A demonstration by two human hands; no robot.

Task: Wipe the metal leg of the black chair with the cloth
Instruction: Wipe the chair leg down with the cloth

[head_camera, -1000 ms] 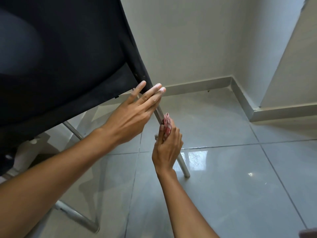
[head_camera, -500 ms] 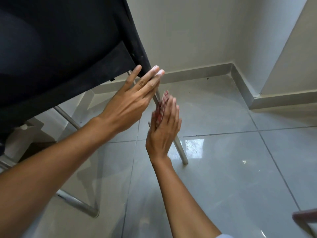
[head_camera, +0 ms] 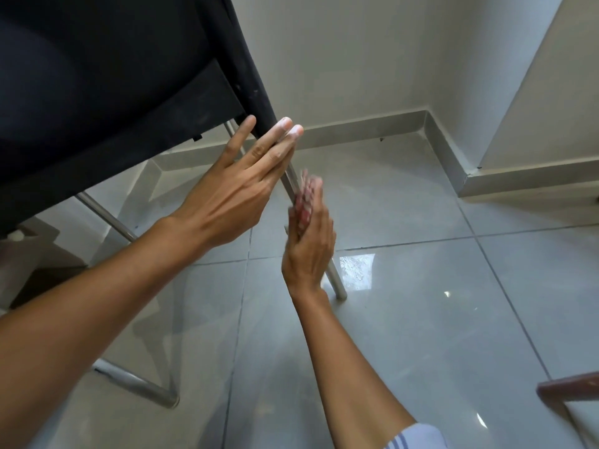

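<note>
wiping the chair leg

i'm pressing the red patterned cloth [head_camera: 304,202] against the metal leg [head_camera: 335,280] with my right hand [head_camera: 309,244], fingers wrapping it. just above, my left hand [head_camera: 233,202] is lying flat and open, fingertips [head_camera: 285,123] touching the black chair [head_camera: 129,76] frame. the leg's foot is resting on glossy grey tiles [head_camera: 421,319] below my right wrist.

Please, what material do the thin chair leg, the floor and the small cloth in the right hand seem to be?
Thin silver chair leg: likely polished metal tube, bright highlights. Pale grey floor: glazed tile, probably ceramic; mirror-like reflections, grout lines. Small red patterned cloth: soft fabric, weave blurred, pressed to the leg by the right hand.
</note>
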